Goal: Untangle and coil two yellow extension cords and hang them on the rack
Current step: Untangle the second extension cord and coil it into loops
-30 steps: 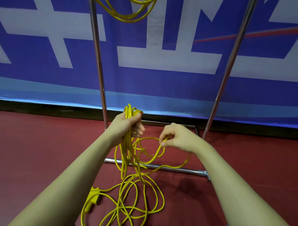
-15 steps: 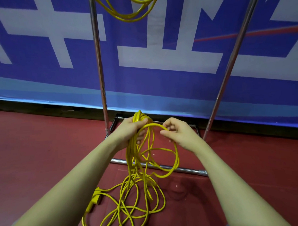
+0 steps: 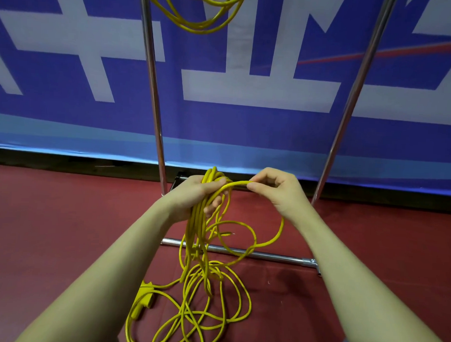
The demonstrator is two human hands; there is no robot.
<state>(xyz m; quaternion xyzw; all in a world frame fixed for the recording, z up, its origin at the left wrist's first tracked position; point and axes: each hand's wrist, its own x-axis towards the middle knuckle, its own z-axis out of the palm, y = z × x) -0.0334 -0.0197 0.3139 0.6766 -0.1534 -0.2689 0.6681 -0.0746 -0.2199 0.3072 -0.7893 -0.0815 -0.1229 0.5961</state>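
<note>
one cord: we see a coiled cord (image 3: pixel 200 12) already hanging on the rack (image 3: pixel 152 85), well above our fingers.
second cord (image 3: pixel 203 247): only part is gathered; many loops and the plug block (image 3: pixel 142 300) lie on the floor below our fingers.
left hand (image 3: pixel 192 195): fingers curled tight around the bundle of loops.
right hand (image 3: pixel 275 188): thumb and fingertips pinch one strand, just beside the left fingers.
what is left: we judge more coiling, then hanging.
</note>
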